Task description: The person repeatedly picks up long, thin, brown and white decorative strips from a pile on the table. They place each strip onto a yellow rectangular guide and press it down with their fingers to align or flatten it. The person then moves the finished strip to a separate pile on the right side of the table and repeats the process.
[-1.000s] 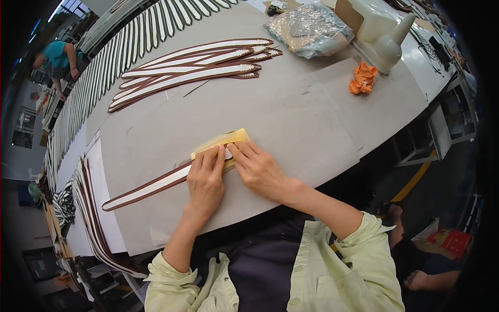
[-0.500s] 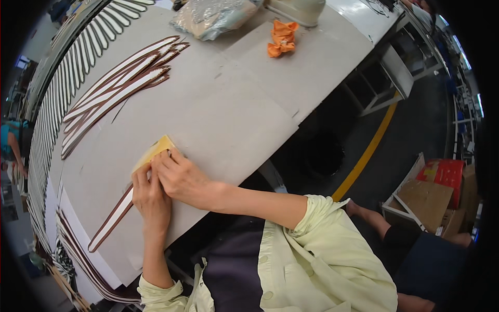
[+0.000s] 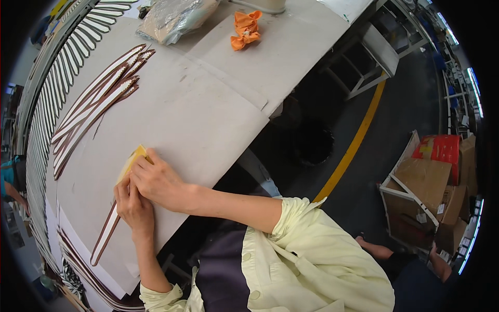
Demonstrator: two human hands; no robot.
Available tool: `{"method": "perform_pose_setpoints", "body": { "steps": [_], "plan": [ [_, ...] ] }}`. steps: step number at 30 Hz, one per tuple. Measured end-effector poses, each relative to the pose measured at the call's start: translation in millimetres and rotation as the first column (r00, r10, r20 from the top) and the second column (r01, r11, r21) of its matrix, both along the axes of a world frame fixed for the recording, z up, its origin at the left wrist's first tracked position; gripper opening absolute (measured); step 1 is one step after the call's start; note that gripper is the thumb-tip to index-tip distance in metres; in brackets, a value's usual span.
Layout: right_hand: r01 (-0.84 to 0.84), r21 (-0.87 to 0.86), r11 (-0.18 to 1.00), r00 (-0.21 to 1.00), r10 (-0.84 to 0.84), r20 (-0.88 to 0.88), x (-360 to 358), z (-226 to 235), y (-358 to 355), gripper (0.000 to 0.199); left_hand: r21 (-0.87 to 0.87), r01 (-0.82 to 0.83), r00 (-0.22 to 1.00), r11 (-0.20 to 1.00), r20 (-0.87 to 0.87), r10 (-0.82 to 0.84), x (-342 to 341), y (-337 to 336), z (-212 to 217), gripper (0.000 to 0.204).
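A long white strip with brown edges (image 3: 106,234) lies slantwise on the table, its upper end running under my fingers. My left hand (image 3: 135,205) is closed over that end, fingers bent and pressed together. Right against it, my right hand (image 3: 158,179) is closed in a pinch, and its fingertips hide what they hold. Just beyond both hands, a flat yellow piece (image 3: 131,160) shows on the table, partly covered by my fingers. Farther off at the left sits a loose pile of similar brown-edged white strips (image 3: 96,106).
Dark-edged white strips (image 3: 70,62) line the table's far left edge. More brown-edged strips (image 3: 86,275) lie at the near left. A clear plastic bag (image 3: 176,21) and a crumpled orange cloth (image 3: 245,31) rest farther back. Cardboard boxes (image 3: 421,179) stand on the floor at right.
The view has shifted, so the table and its things appear farther left. My hands stay together at the yellow piece, and the strip lies at a steeper slant.
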State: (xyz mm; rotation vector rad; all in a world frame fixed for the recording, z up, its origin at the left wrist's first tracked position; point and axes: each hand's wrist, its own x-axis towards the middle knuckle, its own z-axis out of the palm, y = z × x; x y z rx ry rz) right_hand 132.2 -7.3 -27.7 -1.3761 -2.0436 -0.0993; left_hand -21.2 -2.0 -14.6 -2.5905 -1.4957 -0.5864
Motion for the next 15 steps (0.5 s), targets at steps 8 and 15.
{"method": "perform_pose_setpoints", "body": {
  "steps": [8,15],
  "plan": [
    [0.043,-0.013,0.999,0.999,-0.043,-0.023,-9,-4,4,0.019,-0.041,0.025,1.0,0.999,-0.003,-0.025,-8,-1,-1,0.036],
    [0.068,-0.051,0.996,0.997,-0.071,-0.042,-26,-23,17,0.023,-0.067,-0.039,0.999,0.997,0.019,0.04,-17,-37,-6,0.051]
  ]
}}
